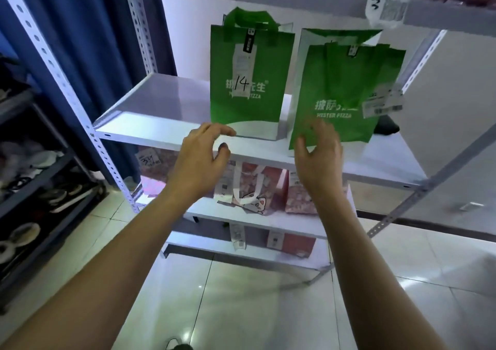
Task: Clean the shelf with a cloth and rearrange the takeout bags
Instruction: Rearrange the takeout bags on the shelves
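Note:
Two green and white takeout bags stand on the white middle shelf (161, 108). The left bag (248, 81) is upright, with a receipt marked 14. The right bag (341, 92) leans a little and has a label hanging off its right side. My left hand (204, 156) hovers at the shelf's front edge just left of the left bag's bottom corner, fingers loosely curled and holding nothing. In front of the right bag's lower left corner is my right hand (319, 159), fingers spread; I cannot tell whether it touches the bag. No cloth is in view.
Pink patterned takeout bags (249, 188) sit on the lower shelves. A dark object (386, 127) lies behind the right bag. A tagged bag (386, 3) hangs over the top shelf edge. A dark shoe rack (32, 178) stands at left, a blue curtain (80, 41) behind it.

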